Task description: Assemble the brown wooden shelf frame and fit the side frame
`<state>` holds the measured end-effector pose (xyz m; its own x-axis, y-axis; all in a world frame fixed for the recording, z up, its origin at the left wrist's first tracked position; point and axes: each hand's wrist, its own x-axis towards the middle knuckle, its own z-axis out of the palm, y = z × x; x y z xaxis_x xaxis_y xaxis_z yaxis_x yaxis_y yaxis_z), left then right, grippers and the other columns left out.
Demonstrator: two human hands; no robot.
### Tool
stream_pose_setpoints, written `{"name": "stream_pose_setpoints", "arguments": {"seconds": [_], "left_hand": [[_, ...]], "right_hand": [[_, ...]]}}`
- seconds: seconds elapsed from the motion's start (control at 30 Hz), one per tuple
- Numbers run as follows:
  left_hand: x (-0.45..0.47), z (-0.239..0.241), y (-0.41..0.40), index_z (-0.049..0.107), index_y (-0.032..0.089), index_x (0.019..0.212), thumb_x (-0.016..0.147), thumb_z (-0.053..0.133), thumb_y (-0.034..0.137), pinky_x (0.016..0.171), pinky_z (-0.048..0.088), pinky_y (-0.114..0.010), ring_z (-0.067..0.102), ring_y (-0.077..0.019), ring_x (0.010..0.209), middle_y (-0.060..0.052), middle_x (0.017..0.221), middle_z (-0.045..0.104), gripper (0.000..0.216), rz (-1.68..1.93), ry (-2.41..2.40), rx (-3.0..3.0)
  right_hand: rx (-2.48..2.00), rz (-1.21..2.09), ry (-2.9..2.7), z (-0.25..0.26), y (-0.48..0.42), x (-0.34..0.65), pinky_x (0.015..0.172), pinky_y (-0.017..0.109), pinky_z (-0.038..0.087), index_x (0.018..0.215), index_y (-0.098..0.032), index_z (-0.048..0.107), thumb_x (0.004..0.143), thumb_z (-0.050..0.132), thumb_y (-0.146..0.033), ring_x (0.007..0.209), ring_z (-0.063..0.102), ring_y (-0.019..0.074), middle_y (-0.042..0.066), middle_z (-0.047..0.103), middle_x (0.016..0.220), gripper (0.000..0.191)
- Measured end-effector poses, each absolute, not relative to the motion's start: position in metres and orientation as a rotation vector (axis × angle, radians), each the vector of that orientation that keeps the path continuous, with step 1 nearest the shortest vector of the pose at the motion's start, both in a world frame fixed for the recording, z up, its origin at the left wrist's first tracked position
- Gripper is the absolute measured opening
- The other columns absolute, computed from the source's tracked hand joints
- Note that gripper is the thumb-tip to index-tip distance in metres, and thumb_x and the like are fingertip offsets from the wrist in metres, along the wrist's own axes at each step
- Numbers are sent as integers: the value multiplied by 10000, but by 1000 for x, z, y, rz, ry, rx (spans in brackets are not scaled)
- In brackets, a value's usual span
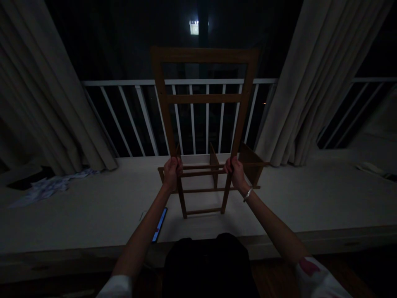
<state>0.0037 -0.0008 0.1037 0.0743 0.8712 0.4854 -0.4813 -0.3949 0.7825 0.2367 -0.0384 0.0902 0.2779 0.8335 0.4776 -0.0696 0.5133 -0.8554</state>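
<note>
A tall wooden frame (203, 98) with several crossbars stands upright in front of me, its lower end on the pale window ledge (310, 198). My left hand (172, 171) is closed around its left upright, a little below the middle. At about the same height, my right hand (235, 170) grips the right upright; a silver bracelet circles that wrist. Behind the frame's lower part is a low wooden shelf piece (252, 163) with upright dividers. Dim light hides whether the frame and the shelf piece are joined.
A phone (159, 224) with a lit screen lies by my left forearm at the ledge's front edge. Crumpled patterned cloth or paper (49, 186) is at the left. Curtains (297, 91) hang on both sides of a white railing (124, 111) and a dark window. A black object (206, 265) is directly below me.
</note>
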Motion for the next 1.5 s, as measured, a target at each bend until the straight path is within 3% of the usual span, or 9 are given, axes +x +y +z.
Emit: {"name": "stream_pose_setpoints", "arguments": {"seconds": [0.63, 0.93, 1.1, 1.23, 1.33, 1.5], "left_hand": [[0, 103, -5, 412, 164, 666, 746, 505, 492, 330, 169, -133, 244, -18, 359, 81, 470, 269, 350, 1541, 424, 1309], [1, 106, -9, 398, 168, 650, 731, 498, 528, 326, 169, -139, 238, -22, 350, 83, 457, 273, 382, 1535, 456, 1326], [2, 108, -13, 400, 167, 645, 731, 506, 518, 324, 172, -135, 235, -19, 347, 84, 455, 266, 376, 1536, 451, 1305], [3, 109, -16, 396, 166, 643, 746, 496, 501, 326, 181, -129, 237, -16, 347, 85, 457, 266, 364, 1549, 454, 1342], [4, 108, -17, 390, 167, 642, 770, 468, 487, 327, 187, -129, 239, -17, 346, 83, 456, 269, 353, 1579, 460, 1381], [6, 108, -21, 388, 173, 652, 789, 435, 485, 322, 183, -133, 226, -24, 346, 84, 456, 262, 344, 1606, 484, 1424]], "right_hand": [[-749, 728, -1093, 88, -44, 236, 421, 234, 292, 568, -221, 379, 762, 350, -621, 389, 330, 85, -67, 269, 454, 446], [-819, 731, -1112, 93, -49, 238, 449, 240, 354, 584, -221, 407, 744, 327, -657, 394, 364, 93, -68, 271, 430, 472], [-814, 746, -1147, 94, -55, 241, 517, 256, 406, 627, -213, 460, 744, 341, -648, 437, 446, 107, -54, 368, 439, 466], [-893, 476, -1147, 99, -67, 247, 675, 286, 439, 833, -197, 516, 781, 373, -564, 646, 550, 134, 0, 554, 657, 396], [-946, 75, -1043, 108, -83, 253, 767, 311, 419, 1019, -190, 448, 816, 390, -461, 838, 542, 146, 49, 564, 918, 344], [-980, -348, -1580, 128, -109, 241, 839, 348, 376, 986, -175, 496, 858, 366, -328, 942, 495, 179, 88, 550, 963, 238]]}}
